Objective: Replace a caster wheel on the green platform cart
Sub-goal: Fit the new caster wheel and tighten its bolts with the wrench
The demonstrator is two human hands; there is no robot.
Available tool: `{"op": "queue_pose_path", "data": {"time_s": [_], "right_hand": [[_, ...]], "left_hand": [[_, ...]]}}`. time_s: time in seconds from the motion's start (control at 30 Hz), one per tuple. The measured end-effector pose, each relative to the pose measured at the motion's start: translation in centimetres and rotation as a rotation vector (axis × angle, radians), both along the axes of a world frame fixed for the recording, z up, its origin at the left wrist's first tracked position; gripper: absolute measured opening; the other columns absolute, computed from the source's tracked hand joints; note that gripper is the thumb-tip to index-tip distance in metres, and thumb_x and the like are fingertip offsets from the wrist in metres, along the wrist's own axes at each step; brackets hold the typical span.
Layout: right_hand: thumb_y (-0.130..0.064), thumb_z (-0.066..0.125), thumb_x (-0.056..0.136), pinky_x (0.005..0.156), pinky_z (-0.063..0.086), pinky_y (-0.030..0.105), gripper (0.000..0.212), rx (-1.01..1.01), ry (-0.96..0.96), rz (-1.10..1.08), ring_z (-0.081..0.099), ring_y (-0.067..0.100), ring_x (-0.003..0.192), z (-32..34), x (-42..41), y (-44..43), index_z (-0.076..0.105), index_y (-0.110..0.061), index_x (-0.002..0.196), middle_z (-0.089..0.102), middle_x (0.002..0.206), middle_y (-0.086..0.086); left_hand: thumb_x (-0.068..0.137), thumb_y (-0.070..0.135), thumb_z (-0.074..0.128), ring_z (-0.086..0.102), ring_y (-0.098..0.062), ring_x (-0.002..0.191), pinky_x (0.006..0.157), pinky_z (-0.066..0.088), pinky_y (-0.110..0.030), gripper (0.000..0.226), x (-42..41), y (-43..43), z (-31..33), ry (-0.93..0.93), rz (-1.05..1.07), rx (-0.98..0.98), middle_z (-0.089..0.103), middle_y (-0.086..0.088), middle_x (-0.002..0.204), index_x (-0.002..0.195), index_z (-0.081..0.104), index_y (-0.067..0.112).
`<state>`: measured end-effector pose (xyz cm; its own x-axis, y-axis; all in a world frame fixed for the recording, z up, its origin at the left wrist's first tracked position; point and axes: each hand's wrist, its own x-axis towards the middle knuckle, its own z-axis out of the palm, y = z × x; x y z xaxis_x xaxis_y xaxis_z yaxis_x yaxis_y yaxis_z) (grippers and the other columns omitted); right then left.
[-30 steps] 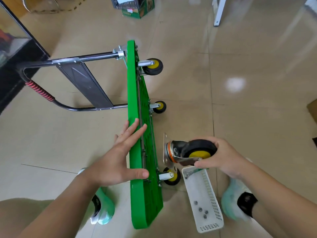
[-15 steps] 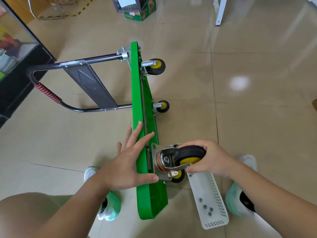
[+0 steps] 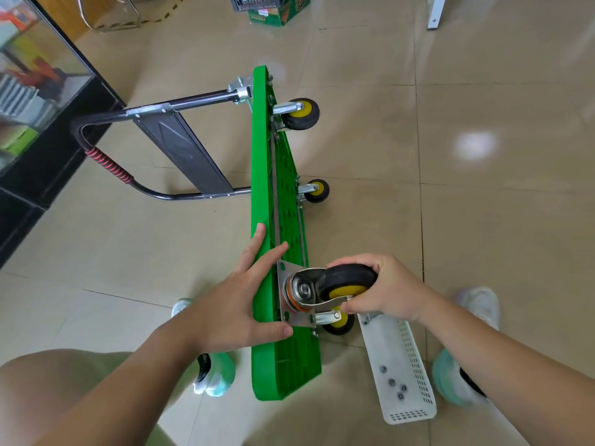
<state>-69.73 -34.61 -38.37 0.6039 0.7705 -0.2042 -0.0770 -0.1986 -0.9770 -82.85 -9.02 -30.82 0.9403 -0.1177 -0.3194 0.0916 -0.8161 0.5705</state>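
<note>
Right hand (image 3: 386, 289) gripping caster wheel (image 3: 346, 280) against green cart (image 3: 262, 188) underside, left hand (image 3: 235, 304) flat on cart's edge, open floor (image 3: 499, 226) right.

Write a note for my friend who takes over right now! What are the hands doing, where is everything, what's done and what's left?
Left hand: open, flat fingers steadying the green cart, which stands on its edge on the floor.
Right hand: grips the new caster wheel, its plate at the cart's underside near the close end.
Three other casters look fitted.
White basket on the floor holds small fasteners.
Done: caster is at its mounting spot.
Left: line up the holes and fasten it; no bolts show in the plate.
</note>
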Motion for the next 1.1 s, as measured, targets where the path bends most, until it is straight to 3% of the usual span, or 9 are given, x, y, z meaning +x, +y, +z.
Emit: {"op": "queue_pose_path", "data": {"time_s": [0.17,0.23,0.33,0.47,0.73,0.93,1.1], "right_hand": [[-0.001,0.088,0.062,0.079,0.054,0.015,0.065,0.029,-0.002,-0.007,0.074,0.008,0.097,-0.4,0.1,0.2,0.075,-0.042,0.111,0.078,0.104,-0.009],[0.001,0.088,0.062,0.079,0.053,0.014,0.066,0.031,-0.008,-0.013,0.074,0.008,0.097,-0.7,0.1,0.2,0.076,-0.041,0.111,0.078,0.104,-0.009],[0.003,0.088,0.063,0.08,0.053,0.013,0.066,0.04,-0.01,-0.019,0.073,0.007,0.098,-0.9,-0.1,0.2,0.076,-0.041,0.111,0.078,0.105,-0.009],[0.002,0.089,0.063,0.084,0.053,0.014,0.067,0.034,-0.024,-0.013,0.072,0.007,0.102,-1.0,-0.2,0.2,0.075,-0.043,0.111,0.077,0.108,-0.011],[-0.002,0.091,0.063,0.091,0.052,0.015,0.068,0.0,-0.06,-0.004,0.071,0.006,0.106,-1.4,-0.1,0.2,0.073,-0.041,0.116,0.076,0.111,-0.013],[-0.001,0.09,0.064,0.09,0.051,0.013,0.068,-0.043,-0.103,0.032,0.07,0.002,0.104,-1.6,-0.2,0.5,0.073,-0.031,0.122,0.075,0.111,-0.017],[-0.006,0.091,0.062,0.09,0.052,0.013,0.072,-0.083,-0.148,0.029,0.07,-0.001,0.103,-2.2,-0.3,0.9,0.071,-0.041,0.122,0.073,0.111,-0.023]], "left_hand": [[0.07,0.062,0.085,0.011,0.006,0.149,0.111,0.036,-0.02,0.121,0.1,0.0,0.0,0.021,0.012,-0.007,-0.039,0.041,0.154,0.159,0.003,0.055],[0.073,0.055,0.089,0.009,0.011,0.148,0.105,0.032,-0.006,0.122,0.1,-0.1,0.0,0.029,0.018,-0.017,-0.04,0.041,0.153,0.161,0.004,0.053],[0.073,0.051,0.091,0.0,0.03,0.137,0.093,0.025,0.009,0.125,0.2,-0.1,0.0,0.041,0.019,-0.033,-0.041,0.042,0.152,0.162,0.004,0.051],[0.072,0.049,0.092,-0.005,0.043,0.125,0.093,0.025,0.011,0.127,0.2,-0.2,0.1,0.056,0.014,-0.043,-0.042,0.042,0.151,0.161,0.001,0.051],[0.064,0.062,0.082,0.0,0.047,0.119,0.089,0.033,0.009,0.126,0.3,-0.8,0.5,0.06,0.033,-0.074,-0.042,0.042,0.151,0.158,0.0,0.055],[0.071,0.05,0.09,0.003,0.047,0.119,0.09,0.037,0.007,0.127,0.3,-0.6,0.3,0.076,0.037,-0.096,-0.042,0.042,0.151,0.157,-0.003,0.058],[0.067,0.055,0.086,0.005,0.048,0.118,0.09,0.033,0.009,0.128,0.3,-0.8,0.4,0.067,0.034,-0.101,-0.042,0.042,0.151,0.159,-0.003,0.055]]}}
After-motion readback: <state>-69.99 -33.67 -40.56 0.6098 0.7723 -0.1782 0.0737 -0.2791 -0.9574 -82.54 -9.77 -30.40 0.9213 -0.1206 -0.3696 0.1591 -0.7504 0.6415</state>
